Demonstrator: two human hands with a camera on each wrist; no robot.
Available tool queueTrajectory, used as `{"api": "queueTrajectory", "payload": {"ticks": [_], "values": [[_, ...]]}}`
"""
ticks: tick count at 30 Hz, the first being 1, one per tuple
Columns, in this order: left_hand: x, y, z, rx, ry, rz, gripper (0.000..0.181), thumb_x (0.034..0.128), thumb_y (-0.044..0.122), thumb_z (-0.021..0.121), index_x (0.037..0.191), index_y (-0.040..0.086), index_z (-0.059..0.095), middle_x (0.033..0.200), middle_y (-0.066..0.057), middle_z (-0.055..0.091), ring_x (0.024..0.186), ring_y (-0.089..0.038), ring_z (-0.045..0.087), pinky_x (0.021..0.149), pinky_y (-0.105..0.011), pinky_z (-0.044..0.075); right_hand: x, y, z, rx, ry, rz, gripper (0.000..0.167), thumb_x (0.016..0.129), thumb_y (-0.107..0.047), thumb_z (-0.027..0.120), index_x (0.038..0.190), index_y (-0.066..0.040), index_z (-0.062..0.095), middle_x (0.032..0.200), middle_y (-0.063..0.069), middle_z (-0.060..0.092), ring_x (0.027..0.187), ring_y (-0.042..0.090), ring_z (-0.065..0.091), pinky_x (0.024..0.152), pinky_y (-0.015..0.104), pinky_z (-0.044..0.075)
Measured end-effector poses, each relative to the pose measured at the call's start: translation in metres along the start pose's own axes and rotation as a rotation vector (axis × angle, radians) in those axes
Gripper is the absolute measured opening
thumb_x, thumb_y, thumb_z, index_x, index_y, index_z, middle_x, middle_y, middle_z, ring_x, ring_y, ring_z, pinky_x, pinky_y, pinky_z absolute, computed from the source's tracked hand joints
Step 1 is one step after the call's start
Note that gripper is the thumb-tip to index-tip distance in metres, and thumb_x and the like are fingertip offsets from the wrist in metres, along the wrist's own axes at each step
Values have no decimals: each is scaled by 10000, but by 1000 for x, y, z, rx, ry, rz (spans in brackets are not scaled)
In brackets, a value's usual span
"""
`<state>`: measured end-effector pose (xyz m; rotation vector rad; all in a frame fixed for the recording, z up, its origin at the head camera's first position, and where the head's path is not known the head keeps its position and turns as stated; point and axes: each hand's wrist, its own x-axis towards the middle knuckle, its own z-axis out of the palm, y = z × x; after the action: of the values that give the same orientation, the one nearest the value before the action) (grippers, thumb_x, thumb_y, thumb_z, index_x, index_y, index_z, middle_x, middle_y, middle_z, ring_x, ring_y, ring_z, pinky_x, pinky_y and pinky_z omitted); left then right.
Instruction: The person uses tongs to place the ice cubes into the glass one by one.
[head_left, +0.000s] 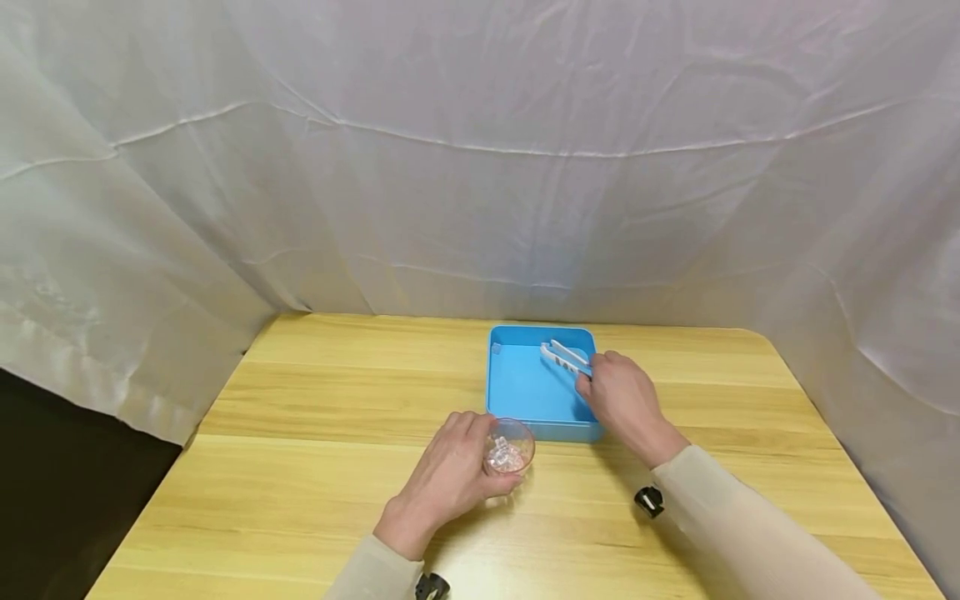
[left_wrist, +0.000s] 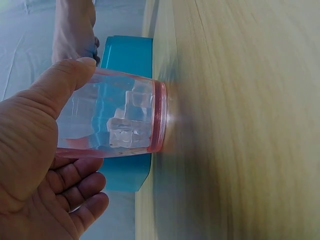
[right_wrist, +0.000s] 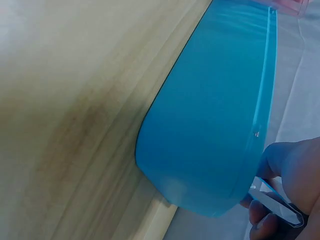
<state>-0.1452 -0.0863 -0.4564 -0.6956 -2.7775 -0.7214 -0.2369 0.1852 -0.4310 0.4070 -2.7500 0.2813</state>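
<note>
My left hand (head_left: 448,475) grips a clear, pink-tinted cup (left_wrist: 107,112), thumb and fingers around its sides. Several clear cubes (left_wrist: 131,120) lie in the bottom of the cup, which stands upright by the near left corner of a blue tray (head_left: 525,400). My right hand (head_left: 624,398) holds a pair of white and blue tongs (head_left: 564,358) over the tray's right side, their tips pointing to the far left. Whether a cube sits between the tips is too small to tell. One clear cube (head_left: 497,348) lies in the tray's far left corner.
The tray stands on a light wooden table (head_left: 337,400) near its back edge. Pale cloth (head_left: 480,208) hangs behind and at both sides. A dark area (head_left: 67,483) lies off the table's left edge. Black wrist devices (head_left: 649,502) show below both sleeves.
</note>
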Motion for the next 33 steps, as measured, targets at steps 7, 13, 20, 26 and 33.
{"api": "queueTrajectory", "payload": {"ticks": [7, 13, 20, 26, 33], "values": [[0, 2, 1, -3, -8, -2, 711, 787, 496, 899, 1275, 46, 644, 1125, -41, 678, 1039, -185, 584, 952, -366, 545, 7, -3, 4, -18, -89, 64, 287, 962, -182, 665, 737, -29, 577, 698, 78, 504, 602, 229, 474, 505, 345, 427], [0, 3, 1, 0, -1, 5, 717, 782, 505, 899, 1274, 49, 644, 1125, -36, 679, 1051, -188, 593, 961, -364, 544, 9, -5, 7, -20, -106, 83, 278, 970, -192, 669, 768, -17, 593, 709, 77, 509, 606, 232, 485, 508, 355, 446], [0, 2, 1, 4, 2, 9, 714, 781, 502, 901, 1268, 46, 646, 1110, -29, 675, 1038, -184, 589, 938, -349, 541, 13, -6, 9, -29, -124, 84, 283, 973, -170, 646, 733, -38, 575, 697, 79, 510, 601, 235, 486, 509, 356, 460], [0, 1, 2, 1, -8, -2, 718, 786, 503, 898, 1280, 47, 643, 1130, -35, 679, 1055, -187, 593, 960, -354, 541, 14, -8, 8, -45, -137, 79, 261, 976, -155, 631, 752, -27, 591, 704, 82, 513, 609, 238, 488, 524, 367, 479], [1, -1, 2, -20, -16, -20, 730, 786, 483, 909, 1297, 36, 641, 1154, -55, 684, 1085, -202, 595, 983, -376, 542, 11, -7, 6, -37, -151, 75, 265, 974, -155, 637, 744, -34, 592, 698, 73, 504, 605, 227, 482, 525, 342, 456]]}}
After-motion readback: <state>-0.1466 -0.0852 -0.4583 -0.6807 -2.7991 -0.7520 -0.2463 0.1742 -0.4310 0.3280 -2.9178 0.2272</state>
